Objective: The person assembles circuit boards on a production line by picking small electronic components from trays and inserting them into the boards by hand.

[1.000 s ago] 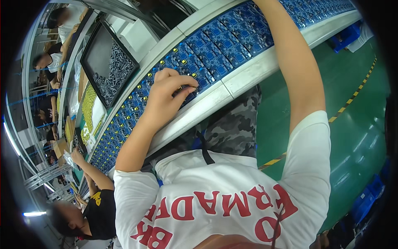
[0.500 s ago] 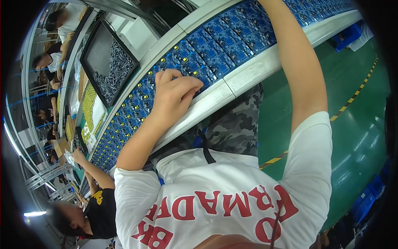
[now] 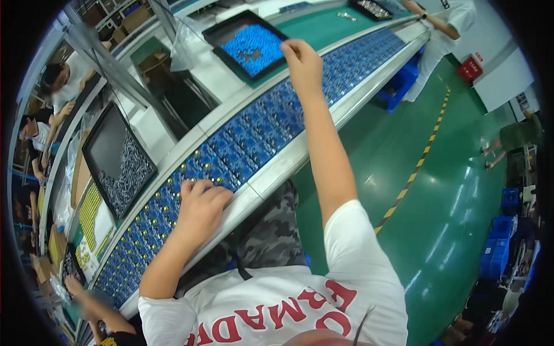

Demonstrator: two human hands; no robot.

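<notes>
Circuit boards [image 3: 248, 138], blue, set in a long row on the person's side of the black tray [image 3: 221, 36], which holds a heap of blue parts [image 3: 259, 43]. Condition, as judged: row part-fitted. Boards well to the left of the tray carry yellow components [image 3: 206, 165]; boards alongside the tray and to its right show no yellow, so that stretch appears undone; smaller fittings too fine to check. Orientation: boards lie flat; the row's long axis passes the tray on a slant, from nearer the person at its left to farther off at its right, with dark seams crossing that axis. Which end of a single board is its front, and which side is longer, cannot be told. Left hand [image 3: 202, 207]: left of the tray and nearer the person, over the boards, fingers curled; whether it grasps anything cannot be told. Right hand [image 3: 304, 60]: just beside the tray's right edge, thumb and fingers drawn together; contents, if any, cannot be made out.
</notes>
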